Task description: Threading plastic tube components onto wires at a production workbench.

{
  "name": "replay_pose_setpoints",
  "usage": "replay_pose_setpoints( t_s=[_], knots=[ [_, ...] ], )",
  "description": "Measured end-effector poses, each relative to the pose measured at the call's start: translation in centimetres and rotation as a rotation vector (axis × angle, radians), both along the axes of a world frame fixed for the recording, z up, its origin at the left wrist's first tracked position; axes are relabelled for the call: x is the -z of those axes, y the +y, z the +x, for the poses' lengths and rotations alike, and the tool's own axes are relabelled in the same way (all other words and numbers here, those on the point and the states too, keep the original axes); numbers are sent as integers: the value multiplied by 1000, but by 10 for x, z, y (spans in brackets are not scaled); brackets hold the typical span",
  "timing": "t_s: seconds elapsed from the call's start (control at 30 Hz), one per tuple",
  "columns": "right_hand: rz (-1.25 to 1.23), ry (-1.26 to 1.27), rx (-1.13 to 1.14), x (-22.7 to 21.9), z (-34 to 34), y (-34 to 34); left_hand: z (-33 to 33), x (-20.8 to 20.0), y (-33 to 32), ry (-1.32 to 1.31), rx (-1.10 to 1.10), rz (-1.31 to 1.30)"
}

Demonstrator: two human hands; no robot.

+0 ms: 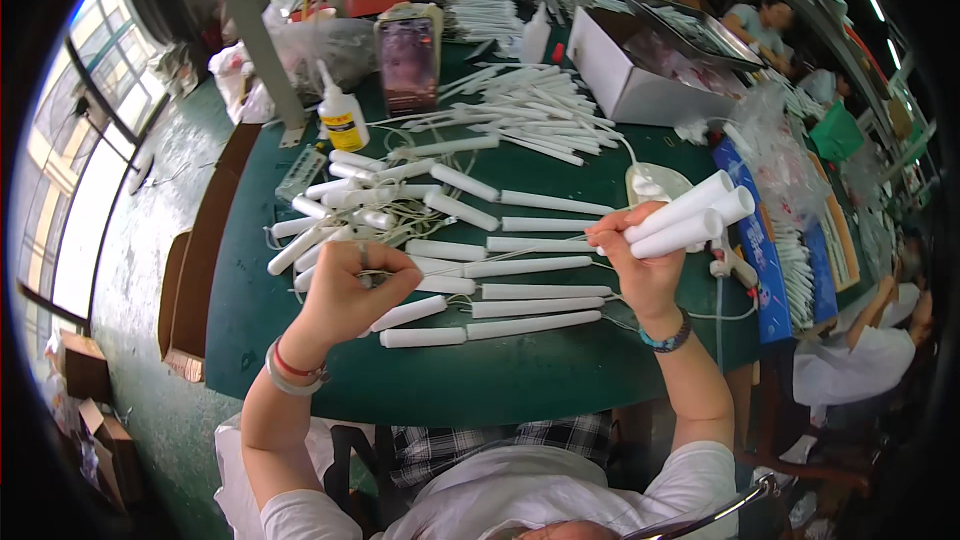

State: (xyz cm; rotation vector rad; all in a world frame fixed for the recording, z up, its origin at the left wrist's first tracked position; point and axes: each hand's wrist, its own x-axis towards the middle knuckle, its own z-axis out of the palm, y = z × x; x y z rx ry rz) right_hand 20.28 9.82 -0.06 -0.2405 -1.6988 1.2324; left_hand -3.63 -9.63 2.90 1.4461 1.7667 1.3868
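Observation:
Three smooth white plastic tubes (680, 220) are bunched in my right hand (645, 265), their open ends pointing up and right. My left hand (360, 290) is closed, thumb and fingertips pressed together, over the left part of the table; whatever they pinch is too small to make out. Between my hands lie rows of white tapered sticks (535, 304), end to end with short white tubes (424, 336). Thin pale wires trail among them. Beyond my left hand is a jumbled heap of short white tubes (375, 195) with tangled wires.
The green table (480, 380) also bears a yellow-labelled squeeze bottle (342, 115), a propped phone (408, 65), a pile of white sticks (540, 105) and a white carton (630, 80). A blue box (760, 240) borders the right side. Other people work across and to the right.

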Motion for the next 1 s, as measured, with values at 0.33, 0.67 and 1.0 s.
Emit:
replay_pose_setpoints(
  t_s=[0.33,0.67,1.0],
  knots=[
    [-106,-336,-109,-3,14,13,-8,-2,-2,-9,-70,-27],
    [3,-615,-96,-1,26,29,-15,-2,-3,-255,-178,243],
    [-60,-624,-74,7,28,33,-23,0,-5,-252,-238,376]
  ],
)
